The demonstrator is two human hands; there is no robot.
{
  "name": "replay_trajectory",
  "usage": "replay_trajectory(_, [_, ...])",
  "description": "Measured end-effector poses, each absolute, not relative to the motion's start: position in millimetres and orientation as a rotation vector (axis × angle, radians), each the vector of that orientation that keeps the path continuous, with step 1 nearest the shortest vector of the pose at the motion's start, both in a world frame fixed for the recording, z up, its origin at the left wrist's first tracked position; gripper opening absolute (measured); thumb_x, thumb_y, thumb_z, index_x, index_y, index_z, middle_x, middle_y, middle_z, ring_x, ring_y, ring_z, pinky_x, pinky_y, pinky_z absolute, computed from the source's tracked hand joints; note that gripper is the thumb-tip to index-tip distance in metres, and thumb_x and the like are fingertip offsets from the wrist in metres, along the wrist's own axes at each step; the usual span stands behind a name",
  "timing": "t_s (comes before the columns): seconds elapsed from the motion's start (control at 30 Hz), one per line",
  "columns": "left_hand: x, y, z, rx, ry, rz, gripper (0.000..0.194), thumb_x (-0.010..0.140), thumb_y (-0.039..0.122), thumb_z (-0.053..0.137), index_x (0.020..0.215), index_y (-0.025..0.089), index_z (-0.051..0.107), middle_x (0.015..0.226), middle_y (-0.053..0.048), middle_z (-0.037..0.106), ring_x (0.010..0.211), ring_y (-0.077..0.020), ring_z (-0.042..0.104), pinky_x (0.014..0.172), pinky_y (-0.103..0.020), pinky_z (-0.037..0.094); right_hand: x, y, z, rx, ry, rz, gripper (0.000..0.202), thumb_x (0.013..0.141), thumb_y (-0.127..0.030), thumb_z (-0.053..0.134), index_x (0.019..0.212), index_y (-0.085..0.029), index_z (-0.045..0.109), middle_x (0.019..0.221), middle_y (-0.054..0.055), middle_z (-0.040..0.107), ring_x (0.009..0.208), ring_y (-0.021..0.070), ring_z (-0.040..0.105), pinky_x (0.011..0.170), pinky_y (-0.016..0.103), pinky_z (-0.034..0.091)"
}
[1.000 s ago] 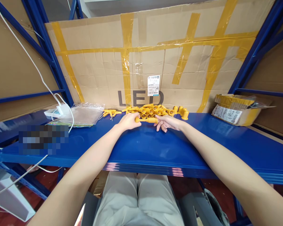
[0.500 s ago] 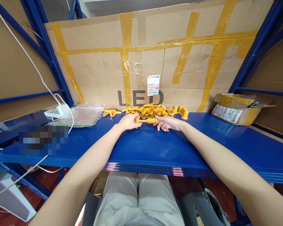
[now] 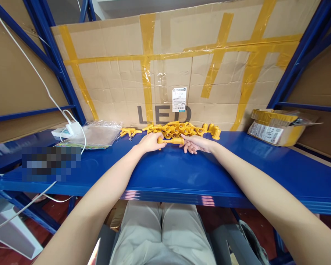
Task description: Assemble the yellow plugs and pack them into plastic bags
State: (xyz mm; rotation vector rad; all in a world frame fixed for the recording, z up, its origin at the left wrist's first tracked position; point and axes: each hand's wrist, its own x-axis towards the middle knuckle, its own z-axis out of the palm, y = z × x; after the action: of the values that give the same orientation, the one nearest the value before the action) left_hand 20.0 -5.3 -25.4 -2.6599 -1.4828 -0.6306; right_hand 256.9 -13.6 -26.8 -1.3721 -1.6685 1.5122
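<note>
Between my two hands a yellow plastic piece point(image 3: 174, 141) lies sideways, just above the blue shelf point(image 3: 179, 169). My left hand point(image 3: 151, 142) grips its left end. The fingertips of my right hand point(image 3: 194, 143) are closed on its right end, with the lower fingers curled beneath. Right behind my hands is a pile of yellow funnel-like parts point(image 3: 179, 129). To the left of the pile lie smaller yellow parts with metal spirals point(image 3: 131, 132). A few upright yellow pieces point(image 3: 215, 132) stand at the pile's right.
A large taped cardboard sheet point(image 3: 113, 84) closes off the back. At the right is a small open cardboard box point(image 3: 276, 129). Plastic bags point(image 3: 100, 134), a white plug with cables point(image 3: 74, 129) and a blurred dark object point(image 3: 51, 160) are at the left.
The right end of the yellow piece looks slightly turned in my right fingers. Both hands keep their places.
</note>
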Motion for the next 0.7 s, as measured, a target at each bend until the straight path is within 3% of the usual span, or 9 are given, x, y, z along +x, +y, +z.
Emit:
replay_trajectory(0.23, [20.0, -4.4, -25.7, -2.661, -1.463, -0.656, 0.031, 0.076, 0.045, 0.055, 0.092, 0.020, 0.063, 0.072, -0.002, 0.067, 0.069, -0.0204, 0.062, 0.060, -0.028, 0.041, 261.0, -7.2, -29.9, -1.347, -1.622, 1.575, 0.050, 0.095, -0.050, 0.039, 0.085, -0.007, 0.063, 0.057, 0.007, 0.066, 0.038, 0.0094, 0.054, 0.032, 0.016, 0.040])
replay_trajectory(0.43, [20.3, -4.7, -26.8, -2.683, -1.452, -0.699, 0.038, 0.079, 0.045, 0.055, 0.105, 0.019, 0.063, 0.079, -0.003, 0.068, 0.074, -0.0208, 0.063, 0.067, -0.030, 0.046, 258.5, -8.4, -29.3, -1.248, -1.332, 1.633, 0.036, 0.094, -0.042, 0.047, 0.084, -0.010, 0.062, 0.075, 0.012, 0.072, 0.061, 0.0158, 0.069, 0.059, 0.025, 0.057])
replay_trajectory(0.5, [19.8, -4.7, -27.7, -2.694, -1.428, -0.743, 0.050, 0.079, 0.046, 0.056, 0.122, 0.019, 0.057, 0.087, -0.004, 0.068, 0.080, -0.0218, 0.064, 0.071, -0.031, 0.047, 256.5, -9.9, -27.1, -1.180, -1.236, 1.616, 0.030, 0.094, -0.037, 0.049, 0.085, -0.012, 0.062, 0.076, 0.010, 0.072, 0.062, 0.0149, 0.069, 0.062, 0.024, 0.058])
replay_trajectory(0.6, [19.2, -4.2, -28.8, -2.716, -1.363, -0.870, 0.074, 0.080, 0.051, 0.056, 0.144, 0.022, 0.033, 0.102, -0.007, 0.066, 0.085, -0.0226, 0.064, 0.075, -0.032, 0.049, 255.4, -11.9, -21.2, -1.047, -1.128, 1.539, 0.022, 0.093, -0.032, 0.050, 0.087, -0.014, 0.061, 0.073, 0.007, 0.071, 0.059, 0.0132, 0.068, 0.063, 0.023, 0.057])
replay_trajectory(0.7, [18.7, -3.2, -29.0, -2.690, -1.361, -0.991, 0.075, 0.082, 0.053, 0.053, 0.146, 0.024, 0.027, 0.105, -0.007, 0.065, 0.086, -0.0218, 0.064, 0.075, -0.032, 0.049, 258.0, -13.4, -12.8, -0.949, -1.042, 1.449, 0.018, 0.092, -0.030, 0.050, 0.087, -0.014, 0.058, 0.070, 0.007, 0.069, 0.058, 0.0141, 0.067, 0.061, 0.024, 0.057])
